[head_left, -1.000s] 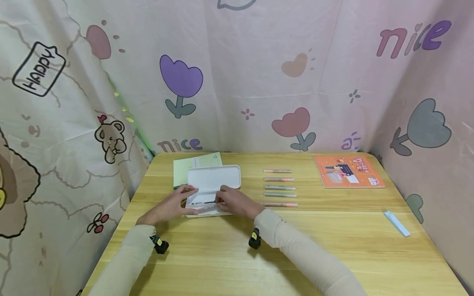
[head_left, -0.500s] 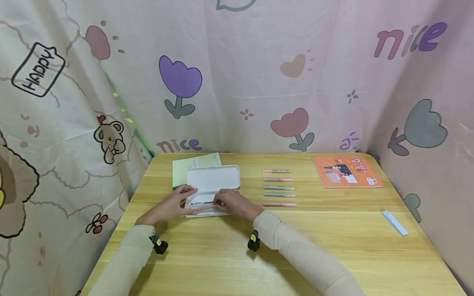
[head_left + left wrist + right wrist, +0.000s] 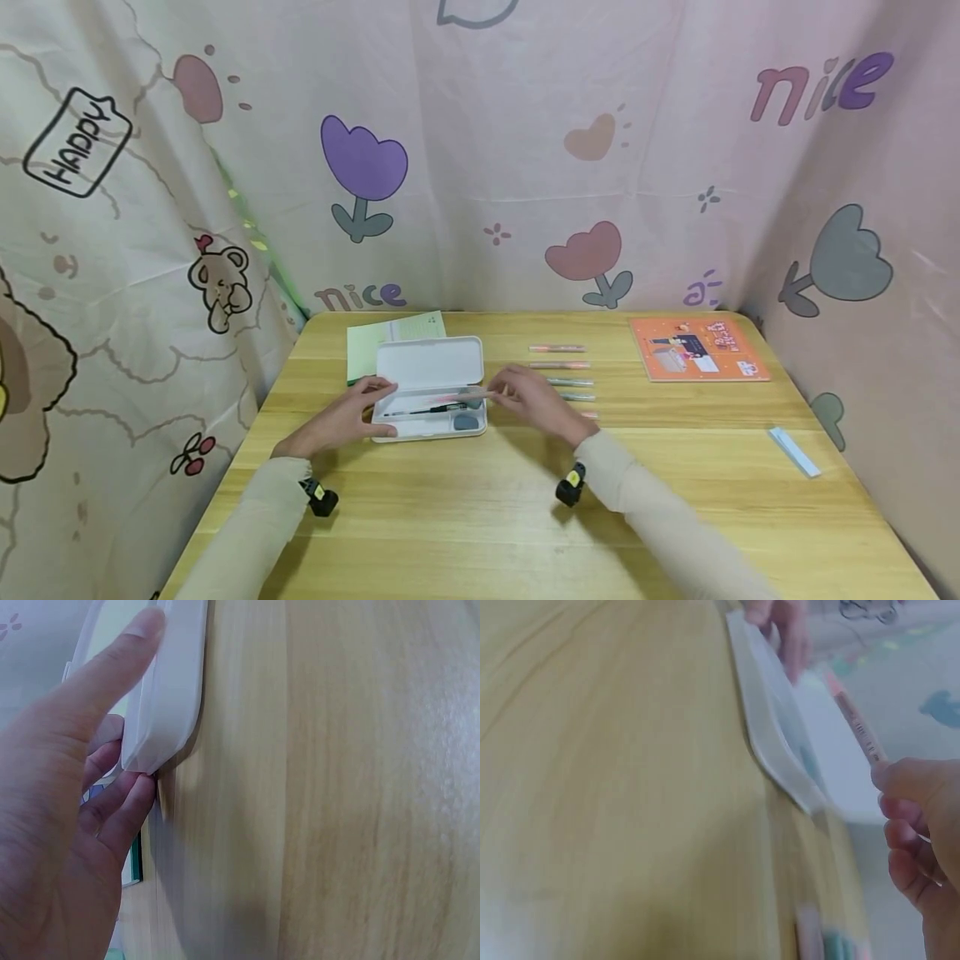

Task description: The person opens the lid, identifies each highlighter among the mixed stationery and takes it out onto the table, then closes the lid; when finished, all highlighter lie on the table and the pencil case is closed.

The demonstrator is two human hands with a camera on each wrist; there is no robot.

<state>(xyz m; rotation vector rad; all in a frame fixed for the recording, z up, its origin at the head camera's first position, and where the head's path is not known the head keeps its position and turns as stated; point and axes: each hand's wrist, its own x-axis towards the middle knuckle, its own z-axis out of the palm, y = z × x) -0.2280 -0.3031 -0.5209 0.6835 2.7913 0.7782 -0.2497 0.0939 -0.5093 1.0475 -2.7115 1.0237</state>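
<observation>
A white pencil case (image 3: 430, 362) lies on the table with its lid folded back. My left hand (image 3: 352, 417) grips its left end; in the left wrist view the thumb lies over the front rim and the fingers are at the end. My right hand (image 3: 536, 400), just off the case's right end, pinches a slim pink pen (image 3: 859, 727) between thumb and fingertips. That pen points left over the case. Inside the case are a thin black pen (image 3: 431, 410) and two blue-grey pieces, one in the front right corner (image 3: 466, 422).
Several pens (image 3: 558, 365) lie in a row right of the case, partly behind my right hand. A green notepad (image 3: 363, 342) sits behind the case. An orange booklet (image 3: 701, 350) lies back right, a light blue strip-shaped box (image 3: 793, 452) near the right edge.
My right hand has moved from inside the case out to the right, bringing the pink pen up above it. The left hand has stayed on the case's left end.
</observation>
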